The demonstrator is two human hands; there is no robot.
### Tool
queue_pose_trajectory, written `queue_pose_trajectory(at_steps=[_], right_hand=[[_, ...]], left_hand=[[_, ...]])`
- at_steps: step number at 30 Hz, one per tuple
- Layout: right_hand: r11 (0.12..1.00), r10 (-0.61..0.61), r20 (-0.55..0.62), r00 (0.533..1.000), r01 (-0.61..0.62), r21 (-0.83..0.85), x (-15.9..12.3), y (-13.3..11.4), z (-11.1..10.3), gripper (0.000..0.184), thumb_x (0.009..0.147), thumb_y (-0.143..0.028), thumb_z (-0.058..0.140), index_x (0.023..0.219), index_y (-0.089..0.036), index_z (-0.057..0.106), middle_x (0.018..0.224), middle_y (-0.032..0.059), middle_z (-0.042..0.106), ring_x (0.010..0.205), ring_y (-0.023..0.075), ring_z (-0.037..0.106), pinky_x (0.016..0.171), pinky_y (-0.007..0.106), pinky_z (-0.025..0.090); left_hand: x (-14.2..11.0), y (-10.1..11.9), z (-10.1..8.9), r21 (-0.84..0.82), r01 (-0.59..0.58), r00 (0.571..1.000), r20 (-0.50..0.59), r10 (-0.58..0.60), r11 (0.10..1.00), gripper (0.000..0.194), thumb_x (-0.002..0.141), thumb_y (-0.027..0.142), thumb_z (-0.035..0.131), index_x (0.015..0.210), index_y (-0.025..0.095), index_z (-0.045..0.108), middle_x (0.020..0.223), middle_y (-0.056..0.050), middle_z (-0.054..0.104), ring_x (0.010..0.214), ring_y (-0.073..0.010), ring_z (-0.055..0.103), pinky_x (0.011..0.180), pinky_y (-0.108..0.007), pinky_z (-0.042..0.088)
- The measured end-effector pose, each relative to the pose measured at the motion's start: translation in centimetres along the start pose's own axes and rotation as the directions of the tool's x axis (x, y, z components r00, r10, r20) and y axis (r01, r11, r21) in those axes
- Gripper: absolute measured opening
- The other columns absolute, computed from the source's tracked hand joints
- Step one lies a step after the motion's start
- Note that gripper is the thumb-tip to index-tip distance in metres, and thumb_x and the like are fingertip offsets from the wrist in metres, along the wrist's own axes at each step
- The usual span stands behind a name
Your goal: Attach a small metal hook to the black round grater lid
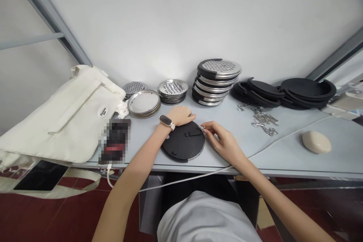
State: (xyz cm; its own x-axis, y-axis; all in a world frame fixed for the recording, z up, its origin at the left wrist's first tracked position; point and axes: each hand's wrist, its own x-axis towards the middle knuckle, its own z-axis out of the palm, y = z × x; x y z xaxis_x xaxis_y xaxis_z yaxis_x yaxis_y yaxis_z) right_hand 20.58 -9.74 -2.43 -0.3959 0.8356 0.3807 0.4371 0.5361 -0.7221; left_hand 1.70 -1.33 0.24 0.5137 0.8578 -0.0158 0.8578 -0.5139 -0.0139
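Note:
A round black disc [181,145] with a thin metal rim lies near the table's front edge. It has a slot and a small raised tab on its upper face. My left hand [180,115], with a watch on the wrist, is closed over the disc's far edge and steadies it; its fingertips are partly hidden. At the disc's right edge, the thumb and forefinger of my right hand [221,138] pinch a small shiny metal clip [200,126]. More loose metal clips [263,118] lie to the right, beyond that hand.
Perforated metal plates [173,87] and plain metal discs [143,103] stand stacked at back left. A tall stack of assembled discs [217,83] and black plastic rings [307,90] are behind. A white bag [59,121], phone [115,141], cable [272,144] and cream-coloured rounded object [316,142] lie around.

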Motion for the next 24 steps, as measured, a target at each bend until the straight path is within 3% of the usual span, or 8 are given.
queue_pose_trajectory(at_steps=[6, 13, 24], right_hand=[[0.996, -0.025, -0.003, 1.0, 0.025, -0.088, 0.01, -0.33, -0.21, 0.021, 0.092, -0.024, 0.041, 0.1, -0.021, 0.06, 0.085, 0.0054, 0.059, 0.071, 0.0162, 0.054, 0.067, 0.029, 0.045], [0.997, -0.036, 0.018, 0.999, 0.037, -0.066, 0.1, -0.16, -0.01, 0.027, 0.092, -0.021, 0.039, 0.113, -0.023, 0.057, 0.087, 0.0061, 0.058, 0.074, 0.0173, 0.055, 0.068, 0.03, 0.045], [0.999, -0.011, 0.066, 0.998, 0.014, -0.04, 0.11, -0.5, 0.13, 0.027, 0.09, -0.021, 0.044, 0.114, -0.02, 0.057, 0.077, 0.0028, 0.05, 0.065, 0.0146, 0.052, 0.063, 0.028, 0.045]], left_hand=[[-0.01, -0.03, 0.06, -0.01, 0.002, 1.0, -0.011, -0.002, 1.0, 0.056, 0.09, 0.049, 0.026, 0.078, 0.015, 0.069, 0.08, -0.011, 0.068, 0.077, -0.0219, 0.063, 0.069, -0.03, 0.042], [-0.04, -0.02, 0.05, -0.011, 0.004, 1.0, -0.014, -0.004, 1.0, 0.055, 0.09, 0.048, 0.027, 0.079, 0.015, 0.069, 0.08, -0.011, 0.068, 0.077, -0.0213, 0.063, 0.07, -0.03, 0.042], [-0.01, 0.02, 0.04, 0.004, 0.009, 1.0, -0.006, -0.009, 1.0, 0.055, 0.09, 0.049, 0.026, 0.081, 0.015, 0.069, 0.082, -0.011, 0.068, 0.079, -0.021, 0.063, 0.072, -0.029, 0.042]])
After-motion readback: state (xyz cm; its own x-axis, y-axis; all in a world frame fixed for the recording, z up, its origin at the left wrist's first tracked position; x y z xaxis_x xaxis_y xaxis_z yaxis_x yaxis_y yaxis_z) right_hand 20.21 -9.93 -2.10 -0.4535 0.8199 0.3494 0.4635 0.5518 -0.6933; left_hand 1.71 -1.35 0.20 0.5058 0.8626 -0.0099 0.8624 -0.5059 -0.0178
